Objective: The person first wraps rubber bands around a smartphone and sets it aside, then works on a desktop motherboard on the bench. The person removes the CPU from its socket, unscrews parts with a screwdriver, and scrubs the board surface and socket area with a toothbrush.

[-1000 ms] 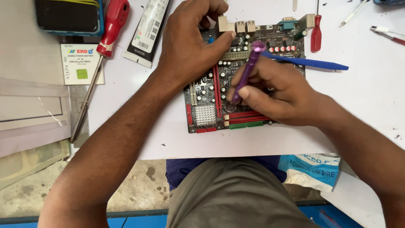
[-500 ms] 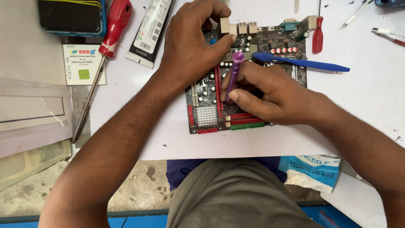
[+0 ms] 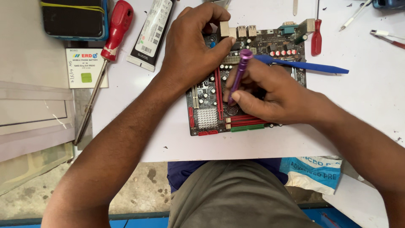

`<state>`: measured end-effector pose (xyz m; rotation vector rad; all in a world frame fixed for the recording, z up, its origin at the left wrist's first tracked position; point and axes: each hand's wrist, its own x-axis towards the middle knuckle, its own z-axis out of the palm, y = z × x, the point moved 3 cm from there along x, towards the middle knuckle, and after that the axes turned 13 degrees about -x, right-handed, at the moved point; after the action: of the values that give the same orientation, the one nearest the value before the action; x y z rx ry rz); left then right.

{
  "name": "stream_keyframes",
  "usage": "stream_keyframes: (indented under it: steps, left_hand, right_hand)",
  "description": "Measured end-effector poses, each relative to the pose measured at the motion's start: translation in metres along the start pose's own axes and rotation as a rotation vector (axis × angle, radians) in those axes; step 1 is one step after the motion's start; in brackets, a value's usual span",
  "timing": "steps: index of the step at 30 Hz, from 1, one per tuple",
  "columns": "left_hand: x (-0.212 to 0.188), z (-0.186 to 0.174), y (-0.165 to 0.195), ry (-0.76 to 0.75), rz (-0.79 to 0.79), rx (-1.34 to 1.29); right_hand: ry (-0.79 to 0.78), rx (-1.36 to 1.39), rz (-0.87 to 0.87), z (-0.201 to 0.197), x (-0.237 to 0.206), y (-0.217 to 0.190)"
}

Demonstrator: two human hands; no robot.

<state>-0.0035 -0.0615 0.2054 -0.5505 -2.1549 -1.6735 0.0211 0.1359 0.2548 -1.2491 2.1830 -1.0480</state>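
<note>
A dark computer motherboard (image 3: 211,118) with red slots and a small silver heatsink lies on a white sheet (image 3: 139,126). My left hand (image 3: 192,50) rests on the board's upper left part, fingers curled over its rear ports. My right hand (image 3: 270,95) grips a purple screwdriver (image 3: 238,71), held nearly upright with its tip down on the board's middle. A blue plastic pry tool (image 3: 312,66) lies across the board's upper right, partly under my right hand.
A big red-handled screwdriver (image 3: 110,46) lies at the left, beside a black flat battery (image 3: 151,31), a white card (image 3: 86,67) and a phone in a blue case (image 3: 74,17). A small red screwdriver (image 3: 316,40) and tweezers (image 3: 386,37) lie at the upper right.
The purple screwdriver has swung from a slant to nearly upright and shifted slightly left. My right hand followed it. My left hand stays on the board.
</note>
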Motion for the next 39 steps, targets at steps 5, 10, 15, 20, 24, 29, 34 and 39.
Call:
stream_keyframes:
  steps: [5,10,15,20,24,29,34,39]
  left_hand:
    - [-0.001,0.000,0.000,-0.004,0.001,0.002]
    - [0.000,0.001,0.001,-0.008,0.014,0.010]
    - [0.000,0.003,0.004,-0.003,0.001,0.037]
    - [-0.001,0.005,0.008,0.019,0.022,0.059]
    - [-0.001,0.006,0.007,0.015,0.005,0.078]
    - [-0.001,0.005,0.008,0.017,0.036,0.080]
    - [-0.001,0.006,0.006,0.014,-0.010,0.060]
    - [0.000,0.005,0.006,0.011,-0.004,0.067]
  right_hand:
    - [0.006,0.025,0.063,0.000,-0.008,0.003]
    - [0.014,0.046,0.023,0.000,-0.008,0.003]
    - [-0.003,0.013,0.004,0.000,-0.008,0.001]
    - [-0.004,-0.019,-0.013,0.000,-0.005,-0.001]
    - [-0.015,-0.093,-0.001,0.001,-0.003,-0.004]
    - [-0.059,-0.121,0.065,0.000,-0.004,-0.003]
    - [0.018,0.018,0.008,0.002,-0.007,-0.002]
    - [0.060,0.107,0.071,0.005,-0.013,0.006]
